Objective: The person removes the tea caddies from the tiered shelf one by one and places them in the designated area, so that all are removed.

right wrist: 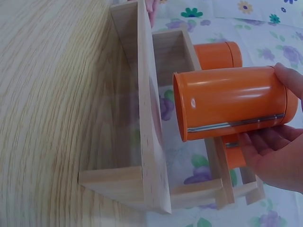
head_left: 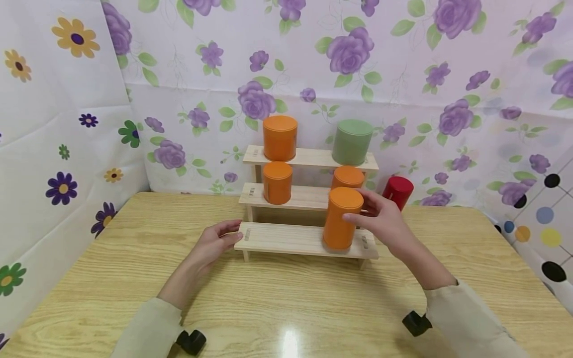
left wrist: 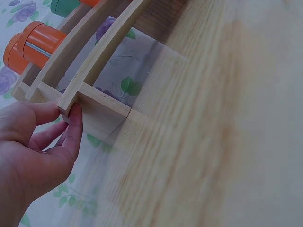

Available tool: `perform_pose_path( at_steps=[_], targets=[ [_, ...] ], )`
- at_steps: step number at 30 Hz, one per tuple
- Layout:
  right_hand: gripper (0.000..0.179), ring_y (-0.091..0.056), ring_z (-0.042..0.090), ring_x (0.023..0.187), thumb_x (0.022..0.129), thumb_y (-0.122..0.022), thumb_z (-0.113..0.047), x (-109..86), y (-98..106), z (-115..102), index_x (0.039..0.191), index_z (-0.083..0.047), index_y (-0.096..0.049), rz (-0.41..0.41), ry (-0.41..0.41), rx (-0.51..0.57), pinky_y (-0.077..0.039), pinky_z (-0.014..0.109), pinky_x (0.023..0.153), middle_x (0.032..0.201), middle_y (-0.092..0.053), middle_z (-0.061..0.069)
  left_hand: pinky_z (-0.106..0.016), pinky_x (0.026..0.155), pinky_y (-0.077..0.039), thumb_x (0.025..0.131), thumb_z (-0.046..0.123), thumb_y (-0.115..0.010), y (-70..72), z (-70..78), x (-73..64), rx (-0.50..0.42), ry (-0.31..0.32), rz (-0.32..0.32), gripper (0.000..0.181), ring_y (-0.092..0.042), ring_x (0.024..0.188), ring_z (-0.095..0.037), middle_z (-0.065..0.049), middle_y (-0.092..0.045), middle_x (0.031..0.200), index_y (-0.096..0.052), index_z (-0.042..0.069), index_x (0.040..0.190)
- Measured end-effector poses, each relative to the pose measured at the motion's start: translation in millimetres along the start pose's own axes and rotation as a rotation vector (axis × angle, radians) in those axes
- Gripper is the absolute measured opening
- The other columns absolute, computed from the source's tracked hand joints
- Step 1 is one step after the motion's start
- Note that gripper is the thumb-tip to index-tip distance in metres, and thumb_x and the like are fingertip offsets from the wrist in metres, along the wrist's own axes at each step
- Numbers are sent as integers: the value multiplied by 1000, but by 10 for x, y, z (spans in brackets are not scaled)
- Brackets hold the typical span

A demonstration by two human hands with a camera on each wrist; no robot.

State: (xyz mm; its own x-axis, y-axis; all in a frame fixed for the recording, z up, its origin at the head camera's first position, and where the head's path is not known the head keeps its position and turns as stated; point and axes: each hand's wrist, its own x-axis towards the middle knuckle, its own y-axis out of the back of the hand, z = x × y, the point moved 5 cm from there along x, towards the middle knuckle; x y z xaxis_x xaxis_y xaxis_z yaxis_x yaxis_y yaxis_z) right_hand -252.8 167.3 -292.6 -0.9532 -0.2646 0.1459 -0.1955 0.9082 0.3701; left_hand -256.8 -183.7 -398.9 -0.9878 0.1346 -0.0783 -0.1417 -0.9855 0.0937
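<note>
My right hand [head_left: 386, 221] grips a tall orange canister [head_left: 342, 219] near its lidded top. In the right wrist view the canister's base is close over the bottom step of a wooden three-step rack [right wrist: 149, 118]. My left hand [left wrist: 42, 151] pinches the left end of that bottom step between thumb and fingers. On the middle step stand a short orange canister [head_left: 277, 184] at the left and another orange canister [head_left: 347, 176] at the right, partly hidden by the held one. The top step bears a wide orange canister [head_left: 280, 139] and a green canister [head_left: 352, 143].
A red canister [head_left: 398, 193] is behind my right hand, to the right of the rack, its lower part hidden. The rack stands on a wood-grain table [head_left: 268, 303]. Floral cloth [head_left: 201, 144] hangs behind the table, with more patterned cloth at both sides.
</note>
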Motion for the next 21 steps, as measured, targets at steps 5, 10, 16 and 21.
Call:
perform_pose_path(
  at_steps=[5, 10, 16, 21],
  targets=[
    [67, -54, 33, 115, 88, -74, -22, -24, 56, 26, 145, -4, -42, 9, 5, -12, -50, 25, 87, 131, -54, 17, -27, 90, -45, 97, 8, -57, 1, 3, 1, 4, -4, -1, 50, -48, 112, -22, -21, -43, 136, -40, -7, 142],
    [69, -54, 32, 115, 88, -73, -24, -47, 109, 44, 145, -3, -41, 24, -9, -32, -50, 25, 87, 132, -53, 17, -28, 91, -45, 98, 9, -57, -2, 7, -3, 9, -5, -5, 50, -48, 112, -22, -21, -42, 136, -40, -6, 142],
    [67, -53, 32, 115, 88, -73, -26, -78, 182, 84, 143, -3, -43, 32, -26, -45, -49, 22, 85, 131, -53, 16, -27, 90, -45, 98, 9, -57, -3, 8, -1, 9, -5, -6, 50, -49, 110, -20, -21, -42, 136, -40, -7, 142],
    [68, -51, 32, 115, 89, -72, -28, -112, 252, 111, 144, -3, -42, 47, -47, -64, -49, 20, 85, 133, -52, 17, -27, 90, -45, 98, 9, -57, -6, 10, -1, 12, -7, -7, 50, -48, 111, -21, -21, -42, 136, -40, -7, 142]
  ],
)
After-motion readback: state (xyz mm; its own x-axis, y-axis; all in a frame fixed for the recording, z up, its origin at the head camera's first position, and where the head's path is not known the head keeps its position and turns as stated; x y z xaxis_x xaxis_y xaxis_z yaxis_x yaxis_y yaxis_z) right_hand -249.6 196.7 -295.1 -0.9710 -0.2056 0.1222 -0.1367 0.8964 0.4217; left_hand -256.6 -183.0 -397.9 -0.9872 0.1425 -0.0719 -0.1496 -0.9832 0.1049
